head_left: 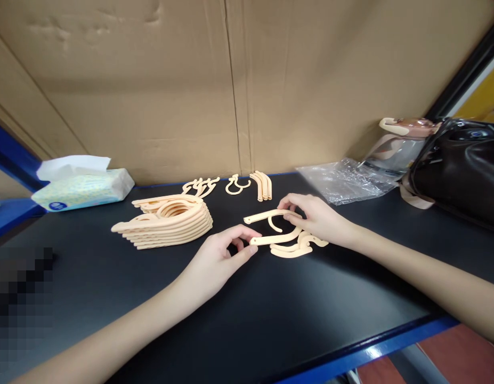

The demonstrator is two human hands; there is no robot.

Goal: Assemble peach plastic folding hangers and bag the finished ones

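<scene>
A cream plastic folding hanger (275, 239) is held between both hands, its two arms pointing left and a curved hook piece showing between them. My left hand (223, 256) pinches the tip of the nearer arm between thumb and fingers. At the other end, my right hand (316, 216) is closed on the hanger, its fingers hiding the place where the pieces meet. Loose curved hanger parts (290, 253) lie on the table just below my right hand. To the left of my hands sits a neat stack of similar hangers (170, 229).
Toward the back of the black table (239, 325) lie loose hooks (201, 185), more hooks (235, 185) and several hanger arms (262, 185). A tissue pack (84, 186) stands at left. Clear plastic bags (342, 181), a bottle (398, 152) and a dark bag (462, 170) occupy the right.
</scene>
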